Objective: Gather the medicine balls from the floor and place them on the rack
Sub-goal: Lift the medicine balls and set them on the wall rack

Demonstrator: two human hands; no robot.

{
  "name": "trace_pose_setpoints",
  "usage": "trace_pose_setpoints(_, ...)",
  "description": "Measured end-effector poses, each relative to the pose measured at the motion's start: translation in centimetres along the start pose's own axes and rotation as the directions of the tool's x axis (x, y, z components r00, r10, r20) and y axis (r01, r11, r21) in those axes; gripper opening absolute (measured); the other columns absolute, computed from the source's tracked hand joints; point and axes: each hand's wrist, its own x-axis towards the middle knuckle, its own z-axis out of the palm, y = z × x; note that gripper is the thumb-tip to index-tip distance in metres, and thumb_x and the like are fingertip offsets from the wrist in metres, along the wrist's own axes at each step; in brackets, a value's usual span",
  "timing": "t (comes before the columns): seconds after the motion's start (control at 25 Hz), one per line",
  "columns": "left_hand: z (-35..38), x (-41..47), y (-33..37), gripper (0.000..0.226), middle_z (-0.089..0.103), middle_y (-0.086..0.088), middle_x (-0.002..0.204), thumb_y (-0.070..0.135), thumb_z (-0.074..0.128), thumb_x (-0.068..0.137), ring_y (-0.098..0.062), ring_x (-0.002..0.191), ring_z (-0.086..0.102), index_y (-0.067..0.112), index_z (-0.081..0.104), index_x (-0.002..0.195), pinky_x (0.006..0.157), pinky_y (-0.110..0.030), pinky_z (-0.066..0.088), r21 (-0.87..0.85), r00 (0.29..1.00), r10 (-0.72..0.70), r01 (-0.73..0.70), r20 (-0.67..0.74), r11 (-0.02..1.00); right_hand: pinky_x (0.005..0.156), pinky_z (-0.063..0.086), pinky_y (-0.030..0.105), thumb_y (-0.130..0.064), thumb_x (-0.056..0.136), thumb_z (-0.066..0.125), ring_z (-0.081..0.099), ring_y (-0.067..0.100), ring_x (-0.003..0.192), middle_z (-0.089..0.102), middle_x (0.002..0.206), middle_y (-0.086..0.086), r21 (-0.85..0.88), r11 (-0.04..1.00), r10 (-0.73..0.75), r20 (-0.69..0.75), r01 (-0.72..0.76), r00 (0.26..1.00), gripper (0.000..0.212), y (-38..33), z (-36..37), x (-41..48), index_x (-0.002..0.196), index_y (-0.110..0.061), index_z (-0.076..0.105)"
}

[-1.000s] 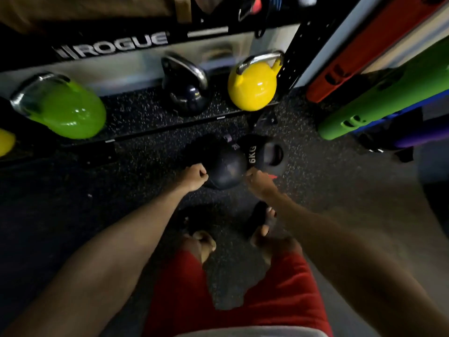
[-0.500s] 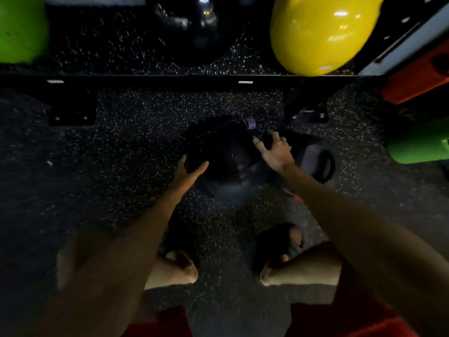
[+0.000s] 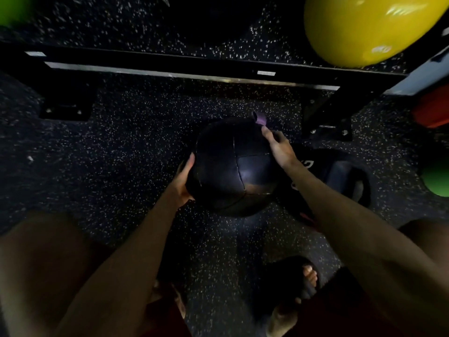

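Note:
A black panelled medicine ball point(image 3: 233, 166) with a small purple tab on its far side lies on the speckled floor in front of me. My left hand point(image 3: 184, 176) cups its left side, palm against the ball. My right hand point(image 3: 279, 148) presses on its upper right side, fingers near the purple tab. Both hands hold the ball between them. A second dark medicine ball point(image 3: 340, 176) with white printing lies just to the right, partly hidden by my right forearm. The black rack's lower rail point(image 3: 194, 71) runs across the frame beyond the ball.
A yellow kettlebell point(image 3: 369, 30) sits on the rack's low shelf at upper right, a green one point(image 3: 12, 8) at upper left. A rack foot point(image 3: 328, 120) stands right of the ball. Red point(image 3: 432, 110) and green point(image 3: 437, 178) objects lie at the right edge. My sandalled feet point(image 3: 298, 283) are below.
I have bent lower and closer. My hands went from reaching the ball's edges to clasping it on both sides; the ball now looks larger and slightly nearer to me.

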Motion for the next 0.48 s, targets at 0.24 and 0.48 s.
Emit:
trace_pose_setpoints(0.24, 2.6, -11.2, 6.4, 0.083, 0.065, 0.008, 0.132, 0.085, 0.067, 0.062, -0.023, 0.119, 0.064, 0.047, 0.053, 0.135, 0.089, -0.047, 0.056, 0.178, 0.989, 0.109, -0.091, -0.097, 0.980, 0.111, 0.042, 0.039, -0.089, 0.069, 0.051, 0.058, 0.018, 0.121, 0.064, 0.129, -0.002, 0.073, 0.996, -0.044, -0.072, 0.049, 0.996, 0.086, -6.8, -3.3, -8.5, 0.133, -0.031, 0.057)
trace_pose_setpoints(0.48, 8.8, -31.3, 15.8, 0.081, 0.066, 0.007, 0.130, 0.083, 0.069, 0.063, -0.021, 0.122, 0.061, 0.045, 0.056, 0.133, 0.098, -0.052, 0.050, 0.245, 0.983, 0.178, -0.163, -0.041, 0.956, 0.114, 0.038, 0.042, -0.087, 0.072, 0.046, 0.054, 0.022, 0.127, 0.060, 0.135, 0.002, 0.085, 0.989, -0.112, -0.086, 0.120, 0.990, 0.088, -21.5, -8.7, -23.3, 0.137, -0.028, 0.054)
